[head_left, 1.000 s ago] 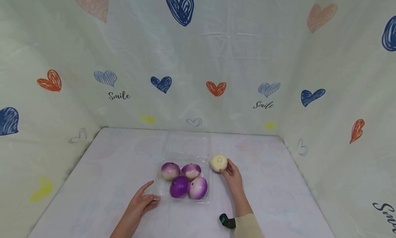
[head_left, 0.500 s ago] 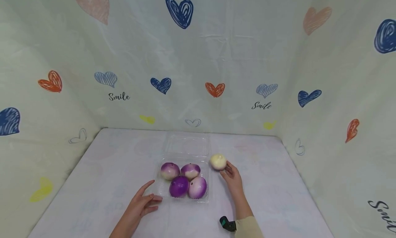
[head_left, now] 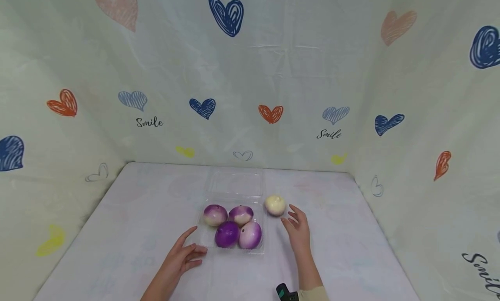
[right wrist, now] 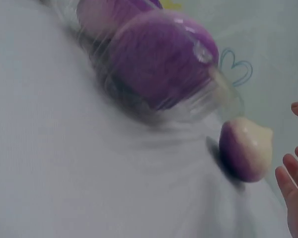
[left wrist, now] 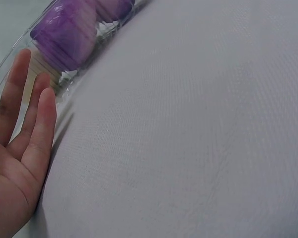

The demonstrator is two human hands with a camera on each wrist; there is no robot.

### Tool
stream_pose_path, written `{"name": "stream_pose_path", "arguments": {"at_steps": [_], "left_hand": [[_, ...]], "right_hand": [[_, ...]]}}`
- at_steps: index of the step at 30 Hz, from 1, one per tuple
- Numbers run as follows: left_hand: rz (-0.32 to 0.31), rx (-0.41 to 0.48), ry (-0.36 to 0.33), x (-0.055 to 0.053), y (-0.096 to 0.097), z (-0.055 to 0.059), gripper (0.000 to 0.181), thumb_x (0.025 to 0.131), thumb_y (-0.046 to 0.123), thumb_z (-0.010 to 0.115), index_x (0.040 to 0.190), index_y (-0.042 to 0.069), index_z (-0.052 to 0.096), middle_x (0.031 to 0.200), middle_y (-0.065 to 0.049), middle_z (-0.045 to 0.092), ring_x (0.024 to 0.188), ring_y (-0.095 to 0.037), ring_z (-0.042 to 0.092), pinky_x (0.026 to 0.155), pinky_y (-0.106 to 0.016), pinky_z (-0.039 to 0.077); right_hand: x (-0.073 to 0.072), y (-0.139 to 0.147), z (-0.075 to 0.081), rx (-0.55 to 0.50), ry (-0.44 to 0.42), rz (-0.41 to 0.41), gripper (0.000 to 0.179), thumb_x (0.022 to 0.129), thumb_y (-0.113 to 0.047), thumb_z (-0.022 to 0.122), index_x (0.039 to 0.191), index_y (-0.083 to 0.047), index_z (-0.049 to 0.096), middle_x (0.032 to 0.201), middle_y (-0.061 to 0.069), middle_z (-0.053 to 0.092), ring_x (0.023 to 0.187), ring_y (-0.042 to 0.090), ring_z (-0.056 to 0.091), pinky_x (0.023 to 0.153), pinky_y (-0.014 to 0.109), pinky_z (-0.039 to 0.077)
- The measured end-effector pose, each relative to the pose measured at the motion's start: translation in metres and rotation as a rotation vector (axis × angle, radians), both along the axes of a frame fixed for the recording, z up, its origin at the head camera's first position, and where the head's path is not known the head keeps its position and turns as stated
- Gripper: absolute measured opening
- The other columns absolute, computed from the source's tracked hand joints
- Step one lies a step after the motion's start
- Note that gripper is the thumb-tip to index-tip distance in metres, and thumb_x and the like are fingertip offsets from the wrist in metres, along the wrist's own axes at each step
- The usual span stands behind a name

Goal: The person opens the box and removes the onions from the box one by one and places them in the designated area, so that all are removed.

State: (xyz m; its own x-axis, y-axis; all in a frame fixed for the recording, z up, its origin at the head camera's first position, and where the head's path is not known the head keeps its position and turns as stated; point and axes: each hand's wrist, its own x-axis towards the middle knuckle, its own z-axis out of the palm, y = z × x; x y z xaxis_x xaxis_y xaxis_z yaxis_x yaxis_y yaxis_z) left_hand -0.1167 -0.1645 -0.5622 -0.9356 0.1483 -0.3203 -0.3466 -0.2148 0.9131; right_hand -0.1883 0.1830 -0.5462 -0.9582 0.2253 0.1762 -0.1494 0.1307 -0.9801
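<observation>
A clear plastic clamshell box (head_left: 205, 240) lies on the table with its lid folded back. Several purple-and-white onions (head_left: 227, 234) sit in its base. Just right of the box, a pale onion (head_left: 275, 205) rests on the table; the right wrist view shows its purple side. My right hand (head_left: 298, 231) is a short way from that onion, fingers loosely bent around air and a gap between them and it. My left hand (head_left: 177, 257) stays at the box's front left corner, fingers spread, the fingertips (left wrist: 47, 96) right at its edge.
The box's open lid (head_left: 234, 183) lies flat toward the back wall. A black device (head_left: 287, 292) is by the right sleeve (head_left: 314, 294). White sheeting printed with hearts surrounds the table (head_left: 148, 214) on the back and sides.
My right hand has let go of the pale onion and drawn back to the right and toward me. The onion stays beside the box. My left hand has barely shifted.
</observation>
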Motion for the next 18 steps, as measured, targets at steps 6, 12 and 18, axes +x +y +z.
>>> {"name": "stream_pose_path", "arguments": {"at_steps": [6, 12, 18], "left_hand": [[0.012, -0.001, -0.011, -0.002, 0.001, 0.0, 0.06, 0.104, 0.023, 0.048, 0.155, 0.019, 0.017, 0.105, -0.009, 0.069, 0.102, -0.023, 0.064, 0.086, -0.037, 0.054], [-0.011, 0.006, -0.008, -0.003, 0.001, -0.001, 0.062, 0.104, 0.025, 0.047, 0.156, 0.019, 0.014, 0.105, -0.008, 0.069, 0.103, -0.022, 0.063, 0.086, -0.036, 0.053], [-0.034, 0.008, 0.011, -0.003, 0.001, -0.005, 0.061, 0.105, 0.025, 0.045, 0.156, 0.018, 0.012, 0.105, -0.007, 0.069, 0.102, -0.021, 0.064, 0.086, -0.036, 0.054]], "right_hand": [[0.006, -0.019, 0.011, 0.03, 0.112, 0.084, 0.046, 0.086, 0.004, 0.069, 0.13, 0.006, 0.053, 0.131, 0.021, 0.053, 0.116, 0.035, 0.052, 0.099, 0.049, 0.045], [0.014, -0.039, 0.012, 0.058, 0.221, 0.193, 0.044, 0.085, 0.0, 0.071, 0.126, 0.004, 0.056, 0.124, 0.02, 0.056, 0.11, 0.036, 0.055, 0.093, 0.046, 0.049], [0.024, -0.062, 0.019, 0.082, 0.114, 0.275, 0.047, 0.084, -0.001, 0.073, 0.127, 0.002, 0.057, 0.127, 0.016, 0.055, 0.114, 0.036, 0.052, 0.097, 0.05, 0.045]]}}
